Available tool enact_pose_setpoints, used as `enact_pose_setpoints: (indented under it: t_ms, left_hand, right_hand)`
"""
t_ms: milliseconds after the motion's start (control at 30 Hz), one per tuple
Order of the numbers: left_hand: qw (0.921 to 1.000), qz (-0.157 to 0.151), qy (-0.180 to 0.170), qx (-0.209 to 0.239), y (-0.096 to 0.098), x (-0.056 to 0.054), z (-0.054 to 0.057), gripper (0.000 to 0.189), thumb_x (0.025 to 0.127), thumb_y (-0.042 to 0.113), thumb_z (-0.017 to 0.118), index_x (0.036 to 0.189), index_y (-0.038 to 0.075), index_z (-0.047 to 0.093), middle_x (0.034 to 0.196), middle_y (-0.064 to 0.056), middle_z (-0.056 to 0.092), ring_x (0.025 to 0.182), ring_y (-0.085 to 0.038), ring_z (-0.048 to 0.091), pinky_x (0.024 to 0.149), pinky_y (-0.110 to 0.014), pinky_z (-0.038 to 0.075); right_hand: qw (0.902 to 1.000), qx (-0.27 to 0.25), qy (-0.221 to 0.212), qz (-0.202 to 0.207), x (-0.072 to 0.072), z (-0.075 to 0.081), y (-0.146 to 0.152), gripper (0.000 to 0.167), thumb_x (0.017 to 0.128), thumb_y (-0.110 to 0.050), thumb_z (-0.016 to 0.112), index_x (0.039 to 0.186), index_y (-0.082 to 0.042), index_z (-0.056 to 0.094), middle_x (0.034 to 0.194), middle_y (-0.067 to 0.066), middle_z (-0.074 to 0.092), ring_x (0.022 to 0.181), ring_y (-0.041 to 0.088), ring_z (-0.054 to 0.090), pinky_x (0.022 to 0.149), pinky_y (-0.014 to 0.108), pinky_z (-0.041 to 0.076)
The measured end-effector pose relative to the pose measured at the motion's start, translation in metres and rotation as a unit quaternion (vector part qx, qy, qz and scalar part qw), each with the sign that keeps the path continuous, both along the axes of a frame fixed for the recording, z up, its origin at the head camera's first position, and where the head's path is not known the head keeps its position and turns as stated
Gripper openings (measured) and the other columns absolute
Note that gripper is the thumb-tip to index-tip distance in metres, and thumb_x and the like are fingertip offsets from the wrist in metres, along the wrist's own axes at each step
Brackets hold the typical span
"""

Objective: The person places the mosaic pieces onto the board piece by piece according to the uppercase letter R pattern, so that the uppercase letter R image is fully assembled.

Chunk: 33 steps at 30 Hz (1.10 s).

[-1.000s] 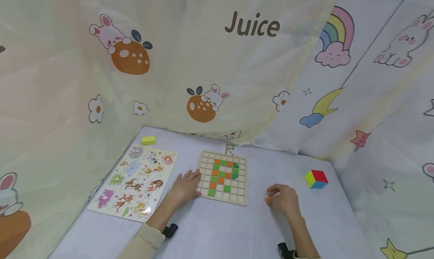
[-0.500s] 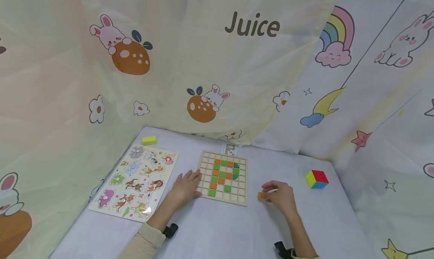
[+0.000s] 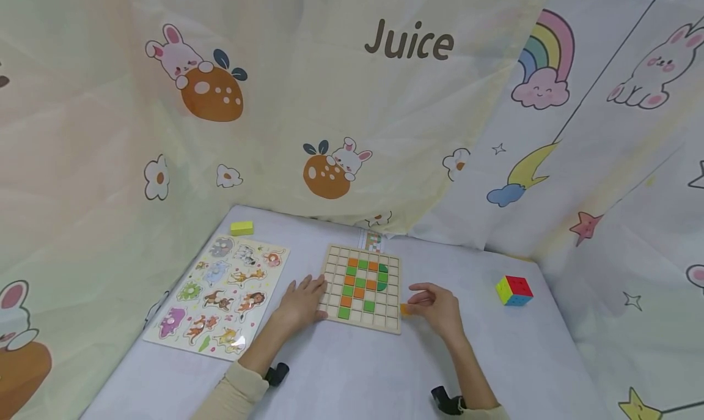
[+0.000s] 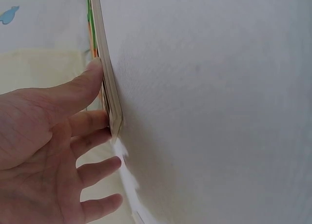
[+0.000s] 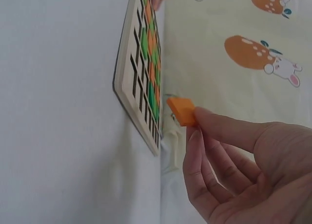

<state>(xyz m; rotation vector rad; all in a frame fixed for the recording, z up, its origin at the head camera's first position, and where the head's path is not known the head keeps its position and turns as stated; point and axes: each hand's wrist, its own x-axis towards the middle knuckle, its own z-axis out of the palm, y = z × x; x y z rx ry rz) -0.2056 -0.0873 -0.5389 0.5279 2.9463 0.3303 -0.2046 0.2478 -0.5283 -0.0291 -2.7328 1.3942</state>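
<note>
A wooden grid board [image 3: 387,326] lies mid-table, with orange and green square tiles and rounded green ones set in some of its cells. Beside its left edge is my left hand [image 3: 299,304]; in the left wrist view the thumb and nearest fingers touch the board's edge, the other fingers spread out straight. My right hand [image 3: 437,310] pinches an orange square tile [image 5: 182,111] between thumb and index finger. In the right wrist view this tile is held up off the table, apart from the board's right side.
An animal puzzle board [image 3: 220,294] lies on the left, with a yellow block [image 3: 241,228] behind it. A small patterned card [image 3: 373,241] sits behind the grid board. To the right stands a colourful puzzle cube [image 3: 514,290]. Printed cloth [image 3: 264,90] hangs behind the table.
My right hand has moved left with the orange tile, from the open table to close by the board's right edge. The left hand has stayed at the board.
</note>
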Motion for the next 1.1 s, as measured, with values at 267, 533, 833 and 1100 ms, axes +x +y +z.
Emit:
enact_pose_setpoints:
  t_ms: [267,533,833,1100]
  left_hand:
    - [1.0,0.001,-0.001,0.0,0.001,-0.001,0.002,0.079,0.093,0.037,0.078,0.155,0.0,0.047,0.165,-0.016,0.039,0.153,-0.042,0.031,0.122,-0.066,0.027]
    - [1.0,0.0,0.002,0.001,0.002,0.002,0.003,0.077,0.093,0.037,0.078,0.154,0.0,0.048,0.164,-0.016,0.04,0.153,-0.042,0.032,0.122,-0.066,0.027]
    - [1.0,-0.001,0.007,0.003,0.002,0.001,0.003,0.078,0.092,0.038,0.079,0.153,-0.001,0.049,0.163,-0.017,0.041,0.152,-0.043,0.032,0.121,-0.067,0.028]
    - [1.0,-0.001,0.004,0.0,0.001,0.002,0.003,0.078,0.092,0.037,0.078,0.154,0.0,0.048,0.164,-0.017,0.041,0.153,-0.043,0.032,0.121,-0.066,0.027]
  right_hand:
    - [0.9995,-0.005,-0.03,0.001,-0.002,-0.002,-0.023,0.04,0.078,-0.006,0.091,0.115,-0.008,0.076,0.083,0.0,0.076,0.075,0.016,0.074,0.064,0.028,0.057]
    - [0.9987,0.004,-0.023,0.044,-0.003,-0.01,-0.035,0.034,0.078,-0.007,0.092,0.108,-0.008,0.077,0.08,-0.001,0.075,0.073,0.014,0.073,0.064,0.03,0.058]
    - [0.9961,0.034,-0.023,0.078,-0.003,-0.021,-0.042,0.028,0.077,-0.003,0.091,0.102,-0.009,0.077,0.077,-0.003,0.074,0.065,0.012,0.068,0.059,0.028,0.055]
    - [0.9943,0.045,-0.021,0.094,-0.002,-0.023,-0.044,0.025,0.077,-0.001,0.09,0.098,-0.007,0.078,0.073,-0.005,0.073,0.065,0.011,0.068,0.06,0.028,0.055]
